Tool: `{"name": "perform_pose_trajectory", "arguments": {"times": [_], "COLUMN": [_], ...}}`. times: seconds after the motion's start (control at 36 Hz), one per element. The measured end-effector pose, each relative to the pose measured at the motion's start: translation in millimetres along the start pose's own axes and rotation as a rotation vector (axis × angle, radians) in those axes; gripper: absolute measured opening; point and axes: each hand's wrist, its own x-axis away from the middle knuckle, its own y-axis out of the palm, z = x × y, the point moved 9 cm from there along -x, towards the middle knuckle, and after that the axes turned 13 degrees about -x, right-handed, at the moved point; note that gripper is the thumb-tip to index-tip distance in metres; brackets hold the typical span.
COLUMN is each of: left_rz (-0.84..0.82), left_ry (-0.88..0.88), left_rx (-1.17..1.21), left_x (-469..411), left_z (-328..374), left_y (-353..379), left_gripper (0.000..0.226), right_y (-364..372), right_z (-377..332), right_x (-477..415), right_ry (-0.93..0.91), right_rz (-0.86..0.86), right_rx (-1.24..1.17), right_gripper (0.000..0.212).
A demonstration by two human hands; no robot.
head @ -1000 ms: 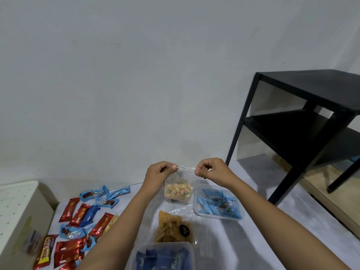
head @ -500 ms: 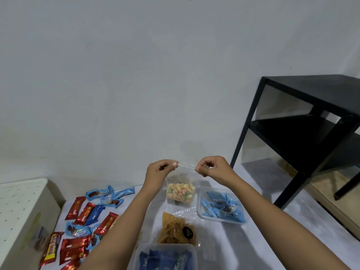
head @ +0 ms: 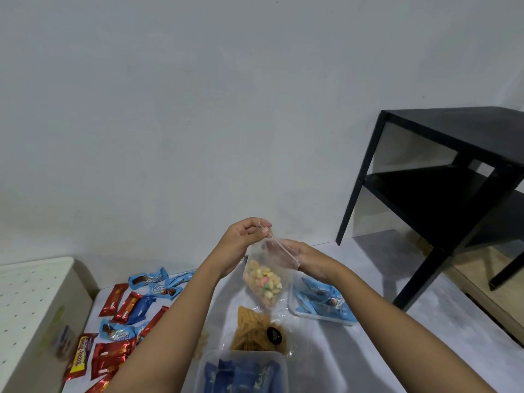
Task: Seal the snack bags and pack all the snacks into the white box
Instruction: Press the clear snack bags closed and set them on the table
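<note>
Clear snack bag (head: 262, 282) tilted; left hand (head: 244, 240), right hand (head: 307, 258) grip it.

Plain grey wall (head: 198, 109); black two-tier side table (head: 453, 171) right; wooden floor (head: 504, 293).

I count two bags: puffs bag (head: 262, 282), sticks bag (head: 252, 330); two tubs: far tub (head: 320, 318), near tub (head: 202, 370); one white box (head: 31, 307); one black table (head: 453, 180) (loose wrappers (head: 129, 306) overlap, uncountable).

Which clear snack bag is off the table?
The clear zip bag of pastel round snacks, held by the left hand and right hand; the clear bag of yellow sticks lies flat.
</note>
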Motion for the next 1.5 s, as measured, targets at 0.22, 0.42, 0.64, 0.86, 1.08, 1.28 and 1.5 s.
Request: {"name": "perform_pose_trajectory", "arguments": {"times": [0.22, 0.42, 0.64, 0.86, 1.08, 1.28, 1.5], "left_rz": [0.180, 0.248, 0.365, 0.141, 0.148, 0.152, 0.155], "left_ry": [-0.006, -0.034, -0.265, -0.411, -0.480, -0.474, -0.464], "left_rx": [-0.109, -0.224, -0.440, 0.024, 0.182, 0.306, 0.332], "left_x": [5, 9, 19, 24, 29, 34, 35], "left_z": [-16, -28, -67, -96, -110, -113, -112], "left_y": [-26, -28, -29, 8, 12, 12, 11], "left_gripper": [0.005, 0.008, 0.039, 0.021, 0.017, 0.016, 0.011], "right_y": [-14, -25, -31, -14, -9, -5, -10], "right_z": [-15, -10, -1, 12, 20, 33, 55], "right_x": [4, -5, -3, -7, -6, -6, 1], "right_ry": [-0.023, -0.029, -0.054, -0.019, 0.060, 0.166, 0.282], "right_rz": [0.059, 0.192, 0.315, 0.239, 0.272, 0.275, 0.334], "right_rx": [-0.070, 0.147, 0.269, 0.384, 0.250, 0.121, -0.113], "right_gripper": [0.017, 0.013, 0.008, 0.009, 0.022, 0.025, 0.003]}}
